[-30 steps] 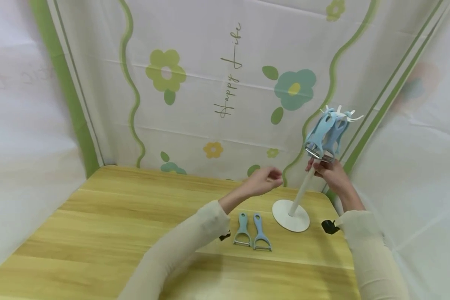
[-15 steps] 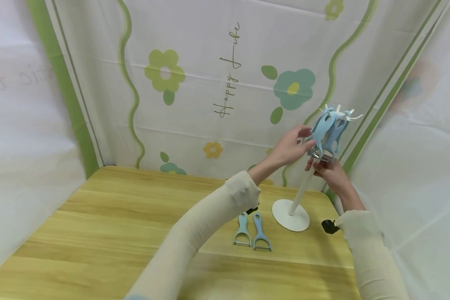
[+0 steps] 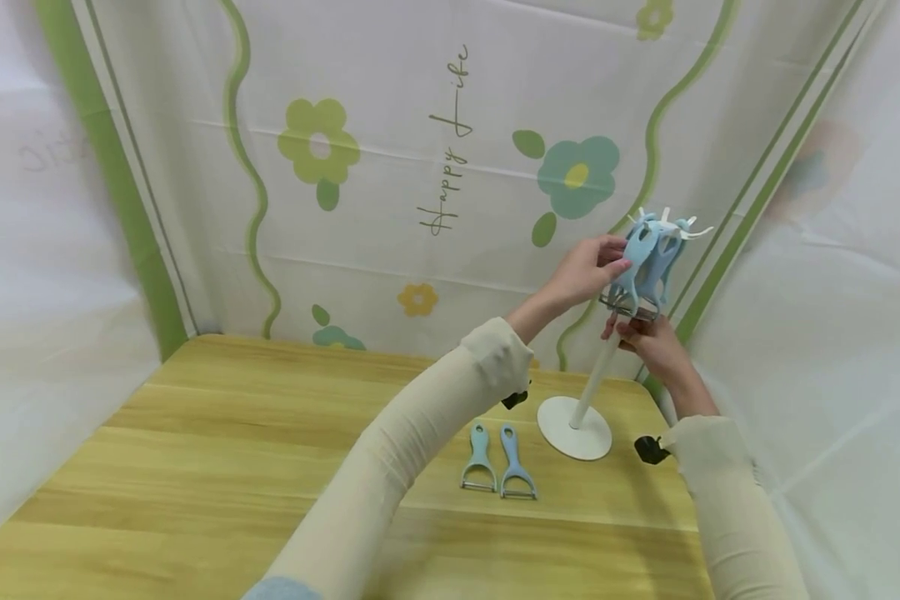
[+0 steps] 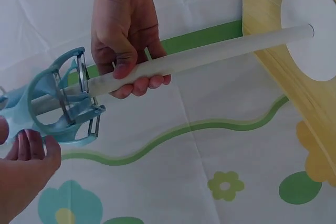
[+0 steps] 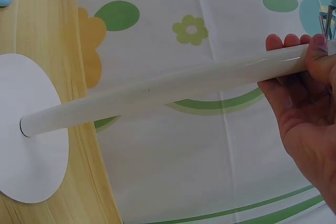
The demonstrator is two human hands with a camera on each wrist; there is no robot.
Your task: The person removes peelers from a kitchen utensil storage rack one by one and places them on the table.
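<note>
Several light-blue and blue Y-shaped peelers (image 3: 658,265) hang from the white hooks of an upright stand, their metal blades at the bottom. My left hand (image 3: 587,271) pinches one light-blue peeler (image 3: 640,254) on its left side, thumb in front and fingers partly hidden behind. Just below the blades, my right hand (image 3: 656,348) grips the stand's white pole (image 3: 594,375); in the right wrist view its thumb and fingers (image 5: 290,40) wrap round the pole. The left wrist view shows the left hand (image 4: 26,174) against the hanging peelers (image 4: 47,90).
Two more peelers, one blue-green (image 3: 479,450) and one blue (image 3: 512,454), lie side by side on the wooden table (image 3: 232,450). The stand's round white base (image 3: 558,425) rests near the table's back right corner. Behind hangs a flowered white curtain (image 3: 390,192).
My left hand has risen to the right, from over the table to the hanging peelers, and taken hold of one. The right hand stays on the pole. The head view has shifted slightly.
</note>
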